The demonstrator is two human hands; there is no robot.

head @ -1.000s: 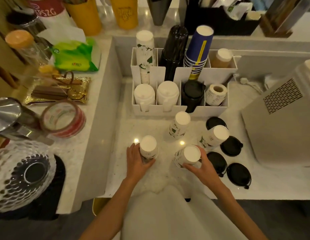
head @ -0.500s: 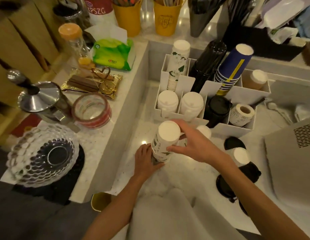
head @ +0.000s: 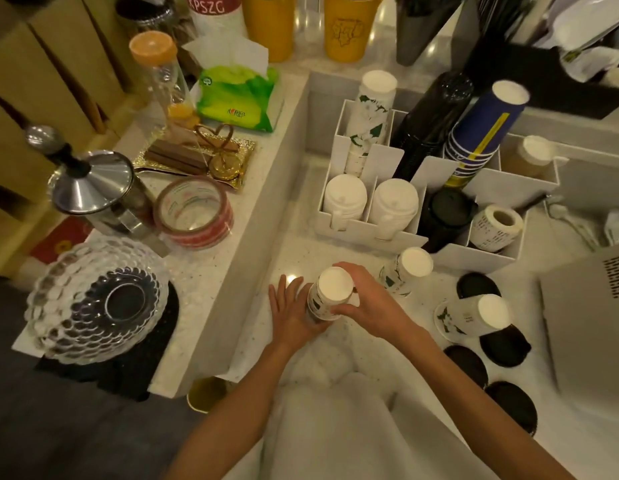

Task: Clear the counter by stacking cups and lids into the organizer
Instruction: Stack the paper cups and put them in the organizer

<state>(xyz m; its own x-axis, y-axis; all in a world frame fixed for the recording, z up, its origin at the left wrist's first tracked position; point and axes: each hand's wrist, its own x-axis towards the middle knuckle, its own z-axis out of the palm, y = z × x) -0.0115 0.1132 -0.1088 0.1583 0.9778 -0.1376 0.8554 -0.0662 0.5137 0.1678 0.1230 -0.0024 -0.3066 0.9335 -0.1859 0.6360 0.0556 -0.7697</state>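
Two upside-down white paper cups with green leaf print stand stacked (head: 330, 295) on the white counter. My left hand (head: 290, 311) wraps the lower part of the stack from the left. My right hand (head: 372, 299) grips the top cup from the right. Two more such cups stand upside down to the right, one near the organizer (head: 406, 271) and one tilted over black lids (head: 474, 315). Several black lids (head: 505, 345) lie flat on the counter at the right. The white divided organizer (head: 374, 233) behind holds stacks of cups and lids.
A grey machine (head: 588, 323) stands at the right edge. On the raised ledge at left are a tape roll (head: 194, 211), a metal press pot (head: 93, 188), a glass dish (head: 97, 299) and a green tissue pack (head: 237, 98). Yellow tubs stand at the back.
My right hand carried its cup leftward and set it over the cup in my left hand; the stack has since sunk lower. The camera view swung to the left.
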